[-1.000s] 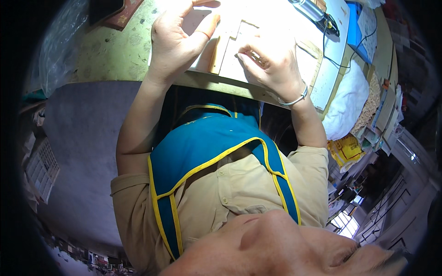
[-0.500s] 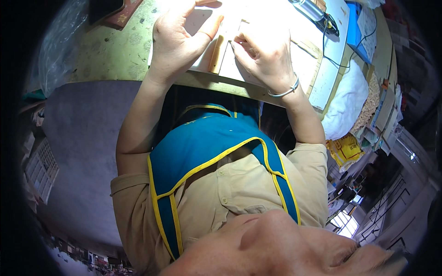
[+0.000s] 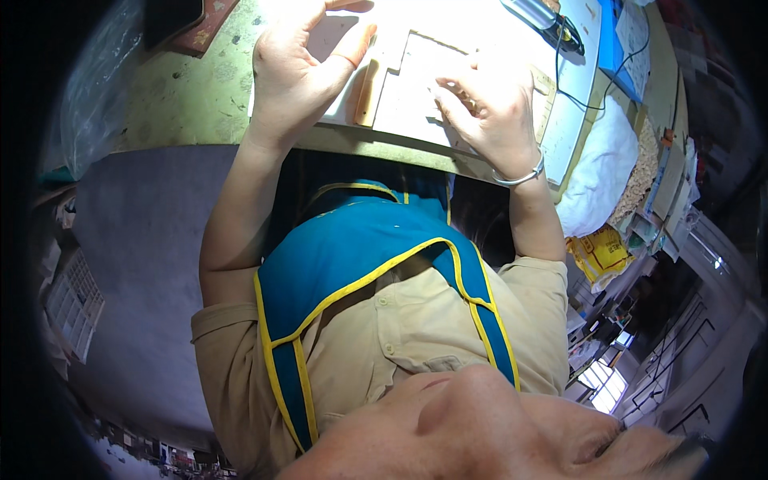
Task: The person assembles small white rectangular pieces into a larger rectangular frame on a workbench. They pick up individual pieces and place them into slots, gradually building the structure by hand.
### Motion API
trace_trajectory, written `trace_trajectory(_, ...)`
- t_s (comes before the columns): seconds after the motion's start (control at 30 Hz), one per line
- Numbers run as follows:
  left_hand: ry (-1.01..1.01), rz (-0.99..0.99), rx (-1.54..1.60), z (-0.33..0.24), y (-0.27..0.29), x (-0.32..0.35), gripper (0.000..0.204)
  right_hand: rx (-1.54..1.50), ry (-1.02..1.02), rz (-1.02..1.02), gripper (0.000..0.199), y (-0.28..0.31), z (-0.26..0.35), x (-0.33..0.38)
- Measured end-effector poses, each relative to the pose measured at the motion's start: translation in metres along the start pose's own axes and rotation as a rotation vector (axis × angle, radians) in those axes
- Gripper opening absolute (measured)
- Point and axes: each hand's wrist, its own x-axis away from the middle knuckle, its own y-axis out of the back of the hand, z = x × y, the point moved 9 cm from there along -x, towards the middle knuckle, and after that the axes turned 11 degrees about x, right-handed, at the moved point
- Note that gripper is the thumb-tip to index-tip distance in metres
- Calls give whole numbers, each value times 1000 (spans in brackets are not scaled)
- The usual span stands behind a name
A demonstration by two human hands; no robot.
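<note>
Under a bright light, a white board [image 3: 404,120] lies at the table's near edge, its far part washed out by glare. My left hand [image 3: 296,80] rests on the board's left side, thumb stretched away from the fingers and nothing seen between them. Beside that thumb lies a short light-brown wooden strip [image 3: 369,94]. To the right of it, thin dark lines mark a rectangular outline on the white surface. My right hand [image 3: 498,100], with a silver bangle [image 3: 522,172] at the wrist, is over the board, fingers curled toward the thumb. Whatever is between its fingertips is too small to make out.
A silver cylindrical tool [image 3: 530,12] with a black cable lies at the far right, near a blue box [image 3: 612,48]. White cloth or padding [image 3: 600,172] bulges at the right edge. Clear plastic [image 3: 100,88] hangs at the left, by a dark red booklet [image 3: 204,30].
My right hand has moved right, away from the wooden strip, uncovering more of the rectangular outline. My left hand has shifted slightly left in the picture and keeps its shape.
</note>
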Motion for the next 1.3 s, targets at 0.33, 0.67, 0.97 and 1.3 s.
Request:
trace_trajectory(0.33, 3, -65, 21, 3, 8, -1, 23, -23, -47, 121, 16, -15, 5, -3)
trace_trajectory(0.67, 45, -68, -9, -10, 7, -5, 23, -198, -148, 75, 19, -21, 1, -4)
trace_trajectory(0.97, -98, -74, -36, 4, 10, 2, 22, -21, 11, -14, 21, -17, 23, -17)
trace_trajectory(1.3, -111, -55, -5, 8, 10, 1, 24, -22, 69, -28, 20, -13, 26, -17)
